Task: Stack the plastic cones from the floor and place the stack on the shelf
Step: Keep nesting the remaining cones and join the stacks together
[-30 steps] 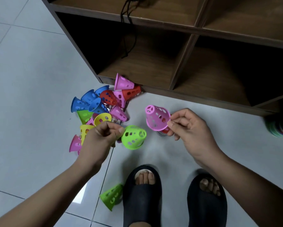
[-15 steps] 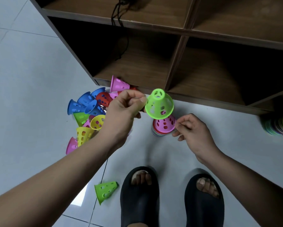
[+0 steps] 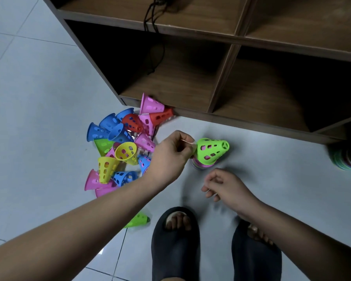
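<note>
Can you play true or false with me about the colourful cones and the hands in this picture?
1. The left hand pinches the rim of the top green cone. True.
2. The right hand holds a pink cone. False: it holds nothing.
3. The stack stands on the shelf. False: it stands on the floor, in front of the shelf.
4. A lone green cone lies near the left slipper. True.
</note>
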